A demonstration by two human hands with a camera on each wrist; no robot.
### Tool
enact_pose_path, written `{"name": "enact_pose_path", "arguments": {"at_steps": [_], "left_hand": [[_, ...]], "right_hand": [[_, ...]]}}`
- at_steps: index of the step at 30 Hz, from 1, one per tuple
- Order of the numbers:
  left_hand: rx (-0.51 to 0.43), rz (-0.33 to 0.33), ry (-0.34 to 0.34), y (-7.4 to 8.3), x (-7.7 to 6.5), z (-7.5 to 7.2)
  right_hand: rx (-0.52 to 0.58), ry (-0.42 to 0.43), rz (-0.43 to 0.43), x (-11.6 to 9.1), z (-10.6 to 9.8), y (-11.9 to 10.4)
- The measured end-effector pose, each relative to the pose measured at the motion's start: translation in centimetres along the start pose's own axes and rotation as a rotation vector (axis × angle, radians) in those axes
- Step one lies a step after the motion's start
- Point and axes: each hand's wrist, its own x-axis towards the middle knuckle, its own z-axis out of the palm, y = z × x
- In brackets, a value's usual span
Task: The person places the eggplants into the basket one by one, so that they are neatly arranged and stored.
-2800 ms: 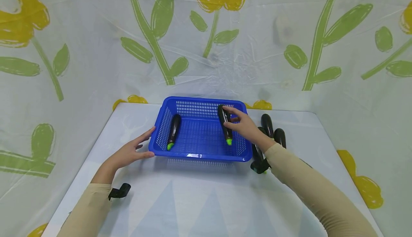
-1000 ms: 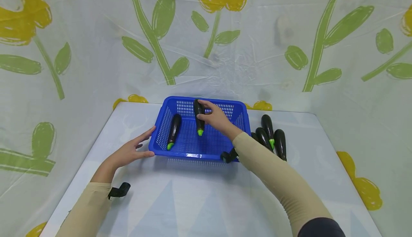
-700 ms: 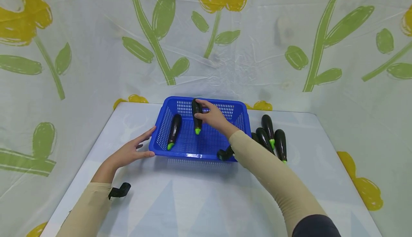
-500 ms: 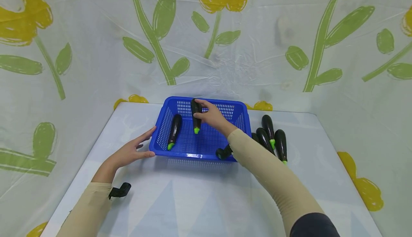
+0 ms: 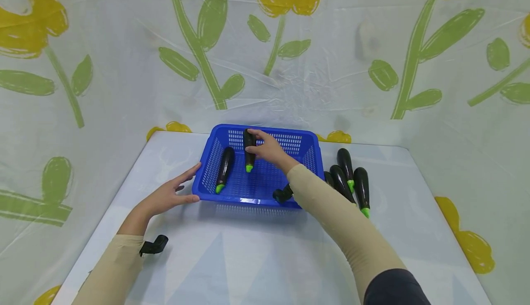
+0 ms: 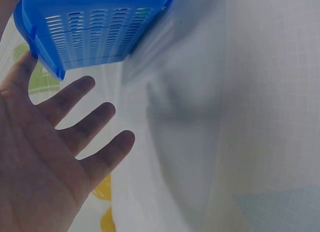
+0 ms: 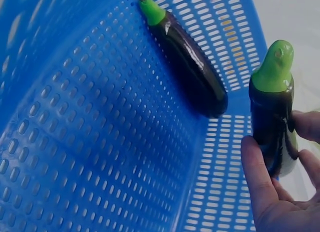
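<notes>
A blue plastic basket (image 5: 265,202) with slotted walls stands on the table. My right hand (image 5: 269,149) pinches a dark eggplant (image 5: 250,151) by its sides, green stem end towards me, over the basket's inside. In the right wrist view that eggplant (image 7: 272,111) is apart from the basket floor. A second eggplant (image 5: 225,169) lies along the basket's left wall. My left hand (image 5: 167,198) touches the basket's left rim with its index finger and thumb. Its other fingers (image 6: 85,132) are spread and straight, as the left wrist view shows.
Several more eggplants (image 5: 361,187) lie on the white table (image 5: 232,259) just right of the basket, one partly hidden by the basket and right arm. A flower-print sheet (image 5: 323,84) hangs behind. Each wrist wears a small black camera (image 5: 154,245).
My right hand has carried its eggplant left across the basket, from the right side to near the other eggplant, and slightly down lately. My left hand stays at the rim.
</notes>
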Motion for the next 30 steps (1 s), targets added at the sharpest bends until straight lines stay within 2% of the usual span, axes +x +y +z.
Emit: {"name": "enact_pose_path", "arguments": {"at_steps": [19,30], "left_hand": [[-0.002,0.014,0.000,-0.1,0.0,-0.1],[0.003,0.011,0.006,-0.2,0.0,0.0]], "right_hand": [[-0.072,-0.091,0.058,1.0,1.4,-0.1],[-0.041,-0.149,0.097,1.5,1.8,0.3]]}}
